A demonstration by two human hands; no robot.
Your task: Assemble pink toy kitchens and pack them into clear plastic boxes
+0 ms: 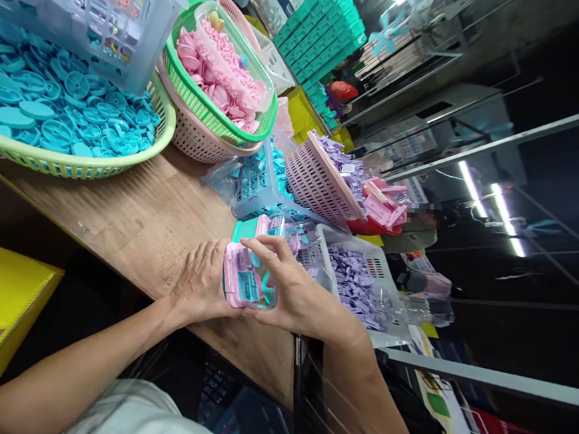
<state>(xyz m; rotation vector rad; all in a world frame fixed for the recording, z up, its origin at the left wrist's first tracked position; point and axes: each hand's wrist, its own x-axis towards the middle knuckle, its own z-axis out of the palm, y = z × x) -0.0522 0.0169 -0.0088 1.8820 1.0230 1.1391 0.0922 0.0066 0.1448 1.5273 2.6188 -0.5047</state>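
Left hand (201, 280), right hand (296, 298) — pink case (245, 282) clasped between.

Bare wooden table (134, 211) beside the left hand (201, 280): open lane; yellow-green basket (73, 165) of teal discs closes its far end; green basket (189, 95) stacked in a pink basket (199, 144) walls the next stretch; blue crate (256, 194) and tilted pink basket (312, 179) crowd just beyond the pink case (247, 277) both hands grip; white basket (376, 267) hems in the right hand (298, 298).
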